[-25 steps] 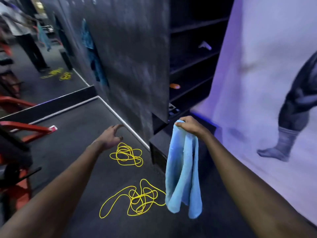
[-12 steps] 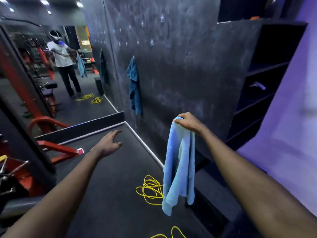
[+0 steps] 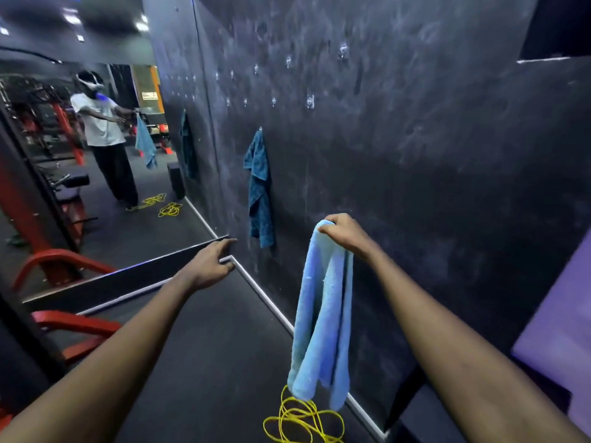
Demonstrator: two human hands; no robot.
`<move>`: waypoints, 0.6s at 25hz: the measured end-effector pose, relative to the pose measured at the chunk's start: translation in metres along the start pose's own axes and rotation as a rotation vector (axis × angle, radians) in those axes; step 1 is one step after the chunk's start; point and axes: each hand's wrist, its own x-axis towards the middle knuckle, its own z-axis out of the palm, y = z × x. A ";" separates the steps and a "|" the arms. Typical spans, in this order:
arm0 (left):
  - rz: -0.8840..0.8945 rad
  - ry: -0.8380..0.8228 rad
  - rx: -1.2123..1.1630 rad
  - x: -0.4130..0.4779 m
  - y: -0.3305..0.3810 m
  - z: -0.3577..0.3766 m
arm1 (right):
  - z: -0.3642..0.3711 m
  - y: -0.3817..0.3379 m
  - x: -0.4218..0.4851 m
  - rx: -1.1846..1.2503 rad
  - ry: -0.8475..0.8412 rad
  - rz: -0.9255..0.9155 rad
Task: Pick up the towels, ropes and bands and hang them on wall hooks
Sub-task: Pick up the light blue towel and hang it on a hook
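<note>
My right hand (image 3: 343, 233) grips the top of a light blue towel (image 3: 321, 318), which hangs folded in front of the dark wall. My left hand (image 3: 209, 265) is stretched forward, fingers apart, holding nothing. A dark teal towel (image 3: 259, 187) hangs from a hook on the wall, to the left of my right hand. Several small clear hooks, such as one hook (image 3: 309, 100) and another hook (image 3: 342, 50), dot the wall above. A yellow rope (image 3: 302, 420) lies coiled on the floor below the light blue towel.
A large mirror (image 3: 96, 155) on the left reflects a person, red gym machines and yellow ropes. Red machine frames (image 3: 73, 324) stand at the lower left. A purple panel (image 3: 559, 330) is at the right. A white strip runs along the wall's base.
The view has tilted up and moved closer to the wall. The hooks and hung towel now sit higher in view, and only one rope coil shows. My right hand still holds the towel.
</note>
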 end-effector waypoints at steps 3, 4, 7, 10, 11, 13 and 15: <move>0.007 -0.031 0.044 0.078 -0.038 -0.026 | 0.018 -0.022 0.070 -0.018 0.027 0.017; 0.017 -0.033 0.051 0.103 -0.050 -0.033 | 0.022 -0.030 0.092 -0.018 0.035 0.019; 0.059 -0.030 0.051 0.171 -0.083 -0.050 | 0.033 -0.053 0.147 -0.051 0.058 0.012; 0.127 -0.046 0.050 0.249 -0.120 -0.065 | 0.052 -0.072 0.206 -0.075 0.096 0.027; 0.155 -0.042 0.041 0.277 -0.133 -0.070 | 0.060 -0.077 0.226 -0.085 0.114 0.027; 0.209 -0.047 0.022 0.328 -0.157 -0.080 | 0.076 -0.090 0.263 -0.073 0.157 0.063; 0.248 -0.085 0.020 0.374 -0.172 -0.089 | 0.085 -0.102 0.298 -0.073 0.186 0.130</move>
